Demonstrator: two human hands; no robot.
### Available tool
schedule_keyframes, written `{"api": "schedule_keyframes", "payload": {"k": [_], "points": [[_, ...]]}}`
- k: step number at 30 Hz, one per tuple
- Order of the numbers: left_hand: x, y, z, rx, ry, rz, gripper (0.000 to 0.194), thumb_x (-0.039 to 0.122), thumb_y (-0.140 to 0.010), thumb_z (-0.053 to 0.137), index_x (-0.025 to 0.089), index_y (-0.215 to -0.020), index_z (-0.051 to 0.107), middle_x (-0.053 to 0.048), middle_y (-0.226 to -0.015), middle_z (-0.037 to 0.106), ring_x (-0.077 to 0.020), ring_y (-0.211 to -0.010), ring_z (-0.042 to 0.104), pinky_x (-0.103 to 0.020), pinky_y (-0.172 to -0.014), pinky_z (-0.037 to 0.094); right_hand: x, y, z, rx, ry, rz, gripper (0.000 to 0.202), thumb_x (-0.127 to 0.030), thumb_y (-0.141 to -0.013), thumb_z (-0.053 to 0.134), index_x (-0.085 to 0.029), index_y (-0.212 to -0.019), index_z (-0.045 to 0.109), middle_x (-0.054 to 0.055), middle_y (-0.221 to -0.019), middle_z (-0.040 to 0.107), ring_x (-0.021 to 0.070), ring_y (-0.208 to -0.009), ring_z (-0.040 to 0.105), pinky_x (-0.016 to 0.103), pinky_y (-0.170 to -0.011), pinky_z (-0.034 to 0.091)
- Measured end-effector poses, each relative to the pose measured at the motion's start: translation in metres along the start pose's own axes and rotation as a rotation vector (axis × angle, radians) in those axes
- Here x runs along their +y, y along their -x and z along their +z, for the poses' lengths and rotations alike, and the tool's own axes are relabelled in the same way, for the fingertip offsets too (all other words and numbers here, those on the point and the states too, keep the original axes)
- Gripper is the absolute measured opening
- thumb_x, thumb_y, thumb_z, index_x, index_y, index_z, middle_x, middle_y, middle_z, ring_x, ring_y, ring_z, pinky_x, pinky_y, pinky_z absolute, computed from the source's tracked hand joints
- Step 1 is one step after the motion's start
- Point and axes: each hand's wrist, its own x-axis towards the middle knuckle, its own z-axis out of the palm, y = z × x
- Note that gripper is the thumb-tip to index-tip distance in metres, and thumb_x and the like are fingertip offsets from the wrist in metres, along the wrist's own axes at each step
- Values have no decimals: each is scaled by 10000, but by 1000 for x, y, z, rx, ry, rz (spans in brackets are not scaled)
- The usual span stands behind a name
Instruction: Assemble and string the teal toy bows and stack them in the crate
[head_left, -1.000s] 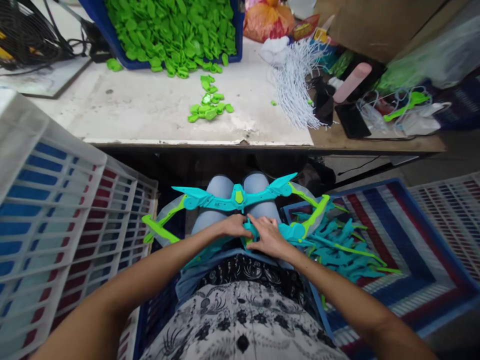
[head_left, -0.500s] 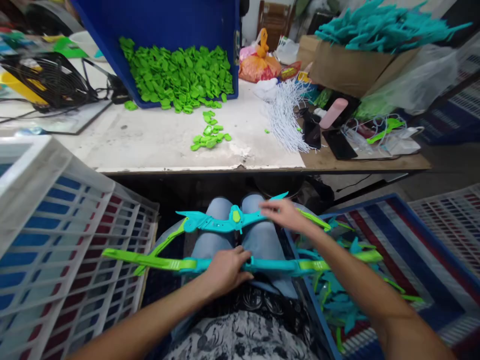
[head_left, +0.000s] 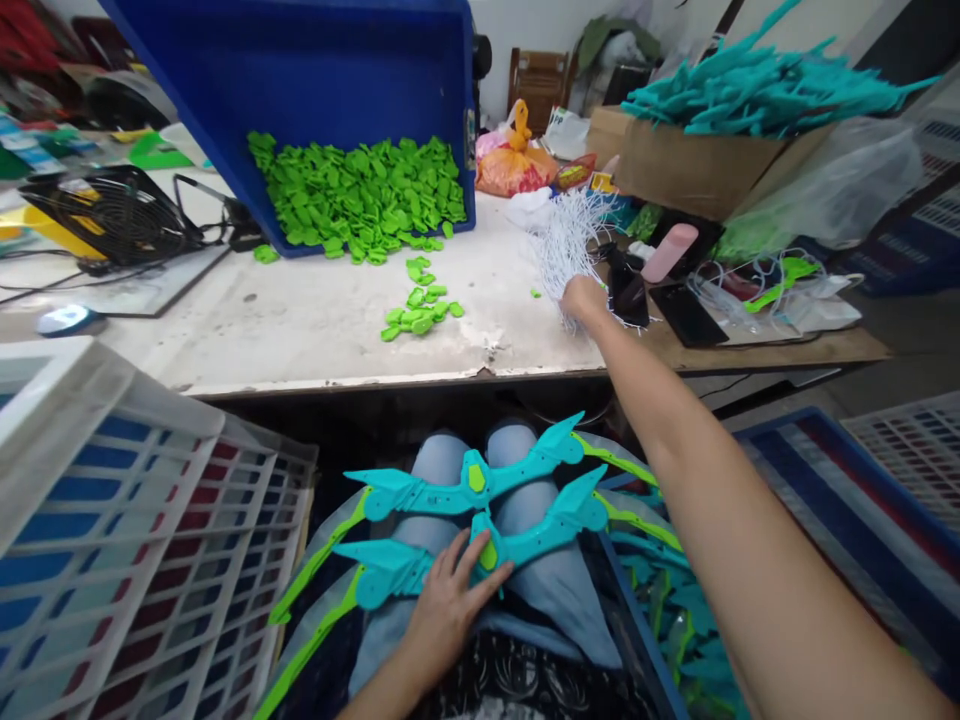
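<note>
Two teal toy bows with lime-green limbs lie across my lap, a far bow (head_left: 450, 497) and a near bow (head_left: 536, 545). My left hand (head_left: 450, 590) holds the near bow by its middle, thumb and forefinger spread around the green centre piece. On the table, my right hand (head_left: 583, 300) is closed at the near end of a bundle of white strings (head_left: 564, 235). Its fingertips are mostly hidden among the strands, so how many it grips cannot be seen.
A tilted blue bin (head_left: 360, 90) holds many green pieces (head_left: 367, 195); several more lie before it. A cardboard box (head_left: 682, 155) of teal parts stands at the right. A white crate (head_left: 247, 470) flanks my left leg; a blue crate (head_left: 637, 640) of bows sits right.
The near bow has been turned over, so its green centre now faces up under my left hand. My right hand has left the far bow and reached forward to the strings.
</note>
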Motion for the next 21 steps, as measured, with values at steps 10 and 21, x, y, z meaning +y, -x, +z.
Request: {"api": "schedule_keyframes", "payload": {"k": [10, 21], "points": [[-7, -11, -26, -52, 135, 4, 540, 92, -814, 534, 352, -1287, 514, -100, -1404, 379, -341, -1250, 368, -480, -896, 472, 66, 48, -50, -321, -771, 173, 213, -167, -707, 741, -130, -650, 539, -21, -490, 500, 57, -402, 421, 183, -391, 325], [51, -172, -65, -44, 1354, -476, 477, 326, -825, 609, 175, -1265, 504, -128, -1252, 559, -226, -1131, 540, -351, -919, 464, 117, 189, -30, -426, -1314, 259, 370, -301, -519, 854, -131, -680, 568, -17, -555, 566, 59, -433, 485, 147, -335, 285]]}}
